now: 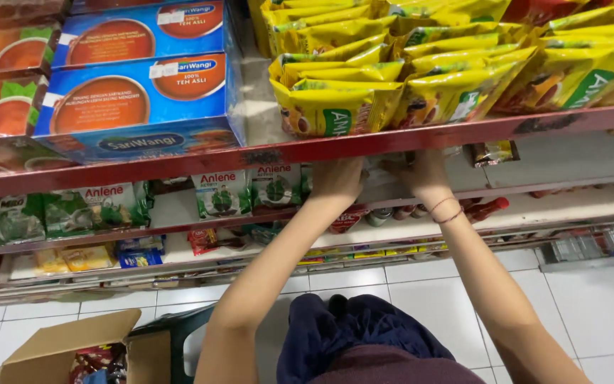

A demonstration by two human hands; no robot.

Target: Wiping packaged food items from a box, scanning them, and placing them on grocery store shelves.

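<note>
Both arms are reaching up under the red shelf edge now. The left hand and the right hand are disappearing into the second shelf, just below the row of yellow pouches, so whether the fingers are closing on anything I cannot tell. The packets being handled are sitting back there, mostly hidden; only a pale patch between the hands is showing. Green-and-white milk boxes are standing just left of the left wrist. To my eye, working well here is meaning keeping both wrists level and sliding stock straight back, staying apart from those neighbouring boxes. An open cardboard box is waiting on the tiled floor.
</note>
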